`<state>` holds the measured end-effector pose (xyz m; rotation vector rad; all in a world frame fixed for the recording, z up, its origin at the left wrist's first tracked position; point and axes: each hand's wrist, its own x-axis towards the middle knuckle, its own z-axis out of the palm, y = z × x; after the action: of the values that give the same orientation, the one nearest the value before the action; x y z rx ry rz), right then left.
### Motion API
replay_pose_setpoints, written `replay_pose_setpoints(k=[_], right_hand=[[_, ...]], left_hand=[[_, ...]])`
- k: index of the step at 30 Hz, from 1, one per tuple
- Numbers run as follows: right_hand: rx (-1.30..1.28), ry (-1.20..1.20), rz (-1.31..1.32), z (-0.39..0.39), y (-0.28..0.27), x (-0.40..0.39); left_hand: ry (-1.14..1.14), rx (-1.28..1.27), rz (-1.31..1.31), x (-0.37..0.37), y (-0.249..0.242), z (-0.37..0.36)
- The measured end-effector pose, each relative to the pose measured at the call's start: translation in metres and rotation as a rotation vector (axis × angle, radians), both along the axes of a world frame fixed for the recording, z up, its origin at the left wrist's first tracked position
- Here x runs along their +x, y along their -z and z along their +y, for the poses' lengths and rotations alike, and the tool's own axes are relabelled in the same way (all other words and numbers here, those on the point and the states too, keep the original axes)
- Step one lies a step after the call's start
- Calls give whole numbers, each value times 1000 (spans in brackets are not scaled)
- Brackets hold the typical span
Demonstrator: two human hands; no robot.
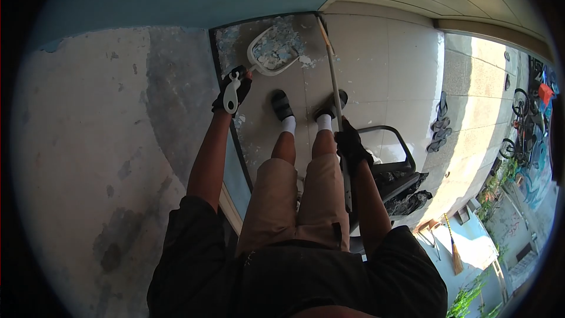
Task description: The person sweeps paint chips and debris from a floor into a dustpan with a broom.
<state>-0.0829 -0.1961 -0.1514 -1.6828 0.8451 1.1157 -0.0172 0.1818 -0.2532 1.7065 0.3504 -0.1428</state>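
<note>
My left hand, in a black fingerless glove, is closed round the handle of a white dustpan. Flakes of pale blue and white paint lie in the pan and on the floor around it. My right hand, also gloved in black, is wrapped round a long pole. The pole's far end reaches the dark edge at the wall, beyond the pan and to its right; what is fixed there is too dark to make out.
A blue and peeling wall runs along the left. Right of my legs stands a black-framed chair with black plastic on it. Sandals lie farther right, with bicycles beyond and a straw broom at lower right.
</note>
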Motion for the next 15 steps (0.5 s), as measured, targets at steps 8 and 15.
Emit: replay_pose_setpoints(k=[8,15], right_hand=[[-54,-26,-84,57,42,-5],[-144,-180,-218,-21,23,-64]], left_hand=[[136,269,44,10,-7,-5],[116,228,61,10,1,-6]])
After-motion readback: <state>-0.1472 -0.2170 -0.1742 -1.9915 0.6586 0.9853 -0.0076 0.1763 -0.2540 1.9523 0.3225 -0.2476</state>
